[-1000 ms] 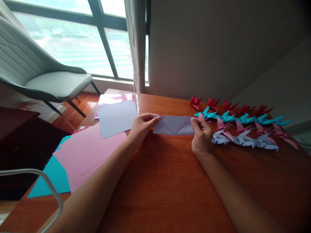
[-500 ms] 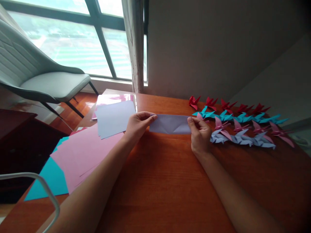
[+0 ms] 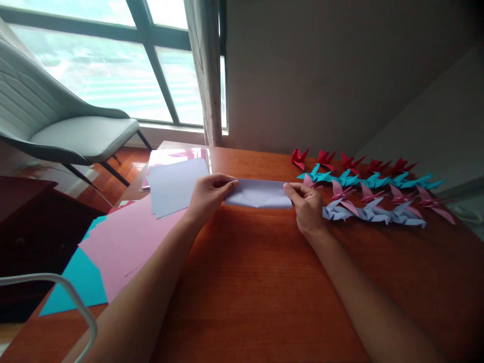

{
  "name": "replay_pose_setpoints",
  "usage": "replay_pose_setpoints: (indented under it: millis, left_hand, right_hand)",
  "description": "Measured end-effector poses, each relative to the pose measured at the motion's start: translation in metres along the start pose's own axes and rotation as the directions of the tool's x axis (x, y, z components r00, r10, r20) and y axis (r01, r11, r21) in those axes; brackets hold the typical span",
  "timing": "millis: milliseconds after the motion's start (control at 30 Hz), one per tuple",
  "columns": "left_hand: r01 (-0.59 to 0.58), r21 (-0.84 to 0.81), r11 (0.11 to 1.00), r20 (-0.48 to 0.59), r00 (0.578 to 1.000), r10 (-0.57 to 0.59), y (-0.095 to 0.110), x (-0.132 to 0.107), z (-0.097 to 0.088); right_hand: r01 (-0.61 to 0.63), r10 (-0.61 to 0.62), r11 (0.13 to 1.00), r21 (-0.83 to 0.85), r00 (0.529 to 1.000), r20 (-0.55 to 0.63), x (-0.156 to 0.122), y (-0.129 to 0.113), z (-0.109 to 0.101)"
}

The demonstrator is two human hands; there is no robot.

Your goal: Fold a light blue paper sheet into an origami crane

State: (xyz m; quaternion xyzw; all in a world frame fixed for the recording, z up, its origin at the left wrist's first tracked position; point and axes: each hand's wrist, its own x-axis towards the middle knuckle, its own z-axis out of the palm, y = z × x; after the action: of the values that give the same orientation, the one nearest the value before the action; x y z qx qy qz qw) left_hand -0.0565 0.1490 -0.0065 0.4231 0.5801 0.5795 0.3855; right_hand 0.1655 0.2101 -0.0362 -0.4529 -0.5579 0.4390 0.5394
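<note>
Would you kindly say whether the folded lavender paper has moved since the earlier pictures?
Yes, slightly: the folded lavender paper has shifted toward the picture's left, judged against the leftmost red paper bird.

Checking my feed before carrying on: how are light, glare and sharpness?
All in the head view: window overexposed, its outdoor scene washed out; wall dim; glare on the glossy packet; top right corner dark; fine detail soft, though the folded lilac paper shows faint creases.

Folded strip: matt paper; table: smooth wood.
</note>
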Motion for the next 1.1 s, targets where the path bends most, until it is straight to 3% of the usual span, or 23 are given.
replay_pose_setpoints:
  millis: [167,367,467,567,933,1100]
  left_hand:
    - [0.045,0.016,0.999,-0.006,0.999,-0.045,0.007,-0.008,-0.003]
    - [0.201,0.026,0.979,0.005,0.98,-0.201,0.006,-0.04,-0.022]
    - [0.248,0.084,0.965,-0.004,0.969,-0.248,0.005,-0.061,-0.029]
    - [0.262,0.134,0.956,-0.078,0.964,-0.253,0.005,-0.075,-0.031]
    - [0.369,0.104,0.923,-0.166,0.922,-0.35,0.02,-0.08,-0.023]
    - [0.352,0.128,0.927,-0.161,0.93,-0.331,0.02,-0.082,-0.023]
  right_hand:
    - [0.021,-0.02,0.999,-0.033,0.999,0.036,-0.003,-0.006,-0.001]
    - [-0.122,0.124,0.992,-0.021,0.959,0.256,-0.03,-0.013,-0.011]
    - [-0.187,0.188,0.982,-0.029,0.941,0.283,-0.045,-0.015,-0.017]
    - [-0.218,0.21,0.976,-0.007,0.934,0.29,-0.053,-0.018,-0.018]
    - [-0.244,0.246,0.969,-0.048,0.915,0.319,-0.055,-0.032,-0.02]
    - [-0.233,0.24,0.971,-0.06,0.917,0.319,-0.055,-0.034,-0.021]
